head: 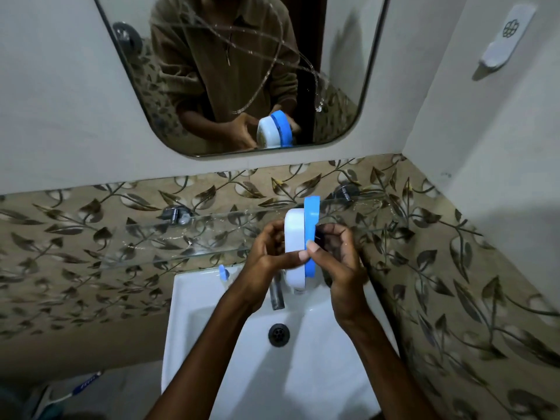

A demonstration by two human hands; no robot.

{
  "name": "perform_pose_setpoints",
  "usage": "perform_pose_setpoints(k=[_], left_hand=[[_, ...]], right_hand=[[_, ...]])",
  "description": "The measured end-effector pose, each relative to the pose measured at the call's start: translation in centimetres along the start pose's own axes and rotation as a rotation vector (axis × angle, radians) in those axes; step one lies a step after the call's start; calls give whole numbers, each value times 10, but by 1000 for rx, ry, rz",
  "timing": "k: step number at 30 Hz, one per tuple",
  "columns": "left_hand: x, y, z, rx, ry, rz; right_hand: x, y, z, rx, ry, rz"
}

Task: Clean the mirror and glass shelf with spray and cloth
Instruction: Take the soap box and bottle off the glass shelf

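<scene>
Both hands are up over the sink (194, 313) right now, and between them I've got a white-and-blue soap case (298, 247) stood on edge, lifted just in front of the glass shelf (169, 237). My left hand (266, 253) has its fingers curled around the white half, thumb pressing the face, while my right hand (339, 259) pinches the blue half, fingers closed on its rim; so both are shut tight on the one case. I reckon it's held out over the basin because the shelf needs to be bare before any wiping, and anything that drips from it lands in the sink, not on the glass. Whether I'm snapping the two halves together or prying them apart, I can't tell from this angle. The shelf itself sits on two metal brackets against the leaf-patterned tiles (454, 268), with nothing left standing on it, though I see streaks or droplets across it. Up above, the mirror (348, 86) carries looping wet trails, so liquid is on it and waiting for a cloth. No spray bottle or cloth is in sight here. The tap (277, 294) pokes out just under my left wrist.
</scene>
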State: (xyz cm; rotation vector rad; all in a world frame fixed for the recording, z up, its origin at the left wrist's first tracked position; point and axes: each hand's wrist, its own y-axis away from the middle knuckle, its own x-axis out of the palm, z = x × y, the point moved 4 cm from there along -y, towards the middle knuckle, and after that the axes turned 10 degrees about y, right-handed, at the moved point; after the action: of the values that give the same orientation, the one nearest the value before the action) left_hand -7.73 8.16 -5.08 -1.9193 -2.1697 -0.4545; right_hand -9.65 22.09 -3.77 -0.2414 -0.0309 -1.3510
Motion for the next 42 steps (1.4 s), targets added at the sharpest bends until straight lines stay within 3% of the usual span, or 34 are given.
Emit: perform_pose_setpoints(k=[7, 30, 42], left_hand=[[-17, 20, 3, 76, 66, -165], [-43, 45, 1, 80, 100, -210], [-58, 58, 2, 88, 43, -175]], right_hand=[[10, 10, 4, -35, 80, 44], [33, 17, -12, -28, 171, 278], [38, 21, -24, 42, 349, 425]])
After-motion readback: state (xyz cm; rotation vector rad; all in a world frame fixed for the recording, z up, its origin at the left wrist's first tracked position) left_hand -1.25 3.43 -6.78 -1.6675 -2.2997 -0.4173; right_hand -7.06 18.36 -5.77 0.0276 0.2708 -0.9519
